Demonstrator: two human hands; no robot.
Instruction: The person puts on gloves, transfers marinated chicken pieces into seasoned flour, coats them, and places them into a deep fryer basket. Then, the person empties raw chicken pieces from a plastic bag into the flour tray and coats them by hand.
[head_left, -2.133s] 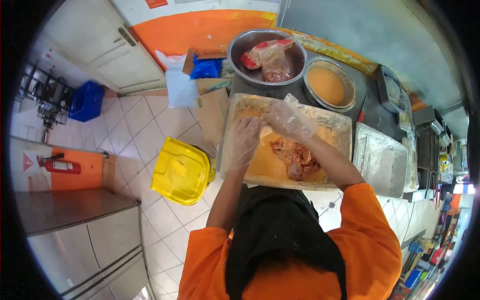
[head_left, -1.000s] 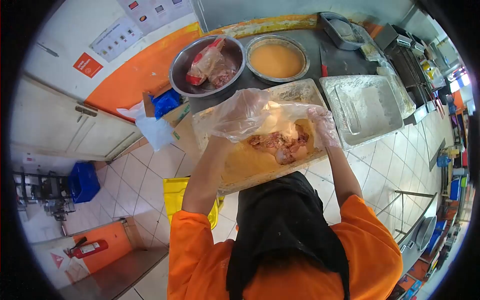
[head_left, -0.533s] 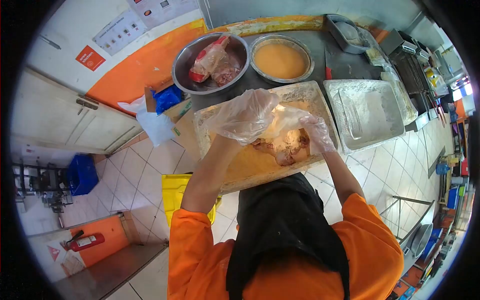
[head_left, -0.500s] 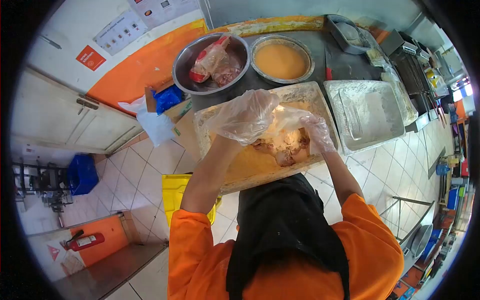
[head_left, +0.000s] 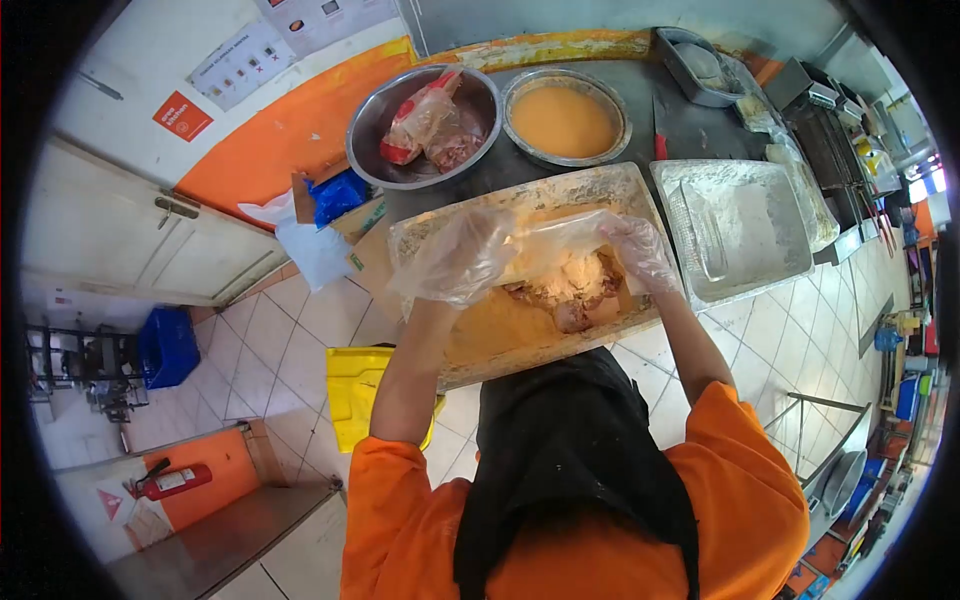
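Note:
My left hand (head_left: 468, 258), in a loose clear plastic glove, is over the left part of a floury tray (head_left: 428, 375). My right hand (head_left: 642, 258), also gloved, is at the tray's right side with its fingers closed. A clear plastic bag (head_left: 565, 232) stretches between both hands; the left fingers are partly hidden by loose plastic. Just below the bag, pieces of raw meat (head_left: 573, 316) lie in the tray, partly covered with pale orange flour (head_left: 578, 275). More flour spreads across the tray's left side.
Behind the tray stand a steel bowl (head_left: 360, 150) with bagged meat and a pan of orange liquid (head_left: 560, 120). A second tray (head_left: 735, 230) holding white flour is at the right. A red-handled knife (head_left: 660, 145) lies between them. A yellow bin (head_left: 350, 400) stands below left.
My left hand has moved left and down, drawing the plastic wider between the hands. My right hand has hardly shifted. More flour shows on the meat's upper side.

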